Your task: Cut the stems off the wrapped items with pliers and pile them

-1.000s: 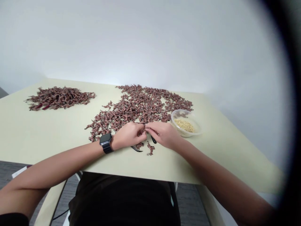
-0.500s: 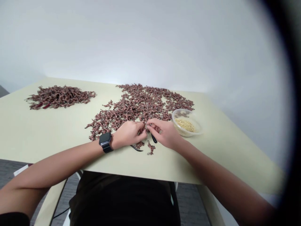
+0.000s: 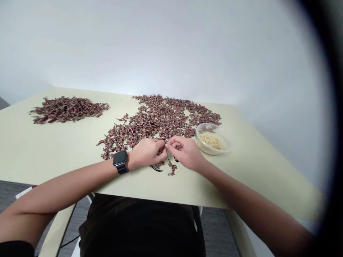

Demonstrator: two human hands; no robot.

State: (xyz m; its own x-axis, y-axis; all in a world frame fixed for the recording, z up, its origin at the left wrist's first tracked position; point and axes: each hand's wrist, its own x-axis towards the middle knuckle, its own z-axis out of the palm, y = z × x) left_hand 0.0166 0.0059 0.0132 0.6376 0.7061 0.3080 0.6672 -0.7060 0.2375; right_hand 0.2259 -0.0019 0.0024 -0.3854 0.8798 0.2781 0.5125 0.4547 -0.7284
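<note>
My left hand (image 3: 150, 152), with a dark watch (image 3: 120, 161) on its wrist, is closed in a pinch at the front of a wide pile of small brown figures (image 3: 160, 119). Meeting it at the fingertips, my right hand (image 3: 184, 151) is also pinched. Whatever sits between the fingers is too small to make out. One loose brown figure (image 3: 172, 167) lies just below the hands. A dark curved tool handle (image 3: 157, 168) shows under my left hand, and another dark end (image 3: 176, 159) is mostly covered by my right hand.
Right of my hands stands a clear round bowl (image 3: 227, 147) with small gold pieces (image 3: 211, 141). A second heap of brown figures (image 3: 71, 110) lies at the back left of the pale table (image 3: 66, 150). The wall (image 3: 134, 46) rises behind the table.
My right hand has shifted slightly left and its fingertips are now closer to my left hand's. It covers more of the dark handle end. My left hand has barely moved.
</note>
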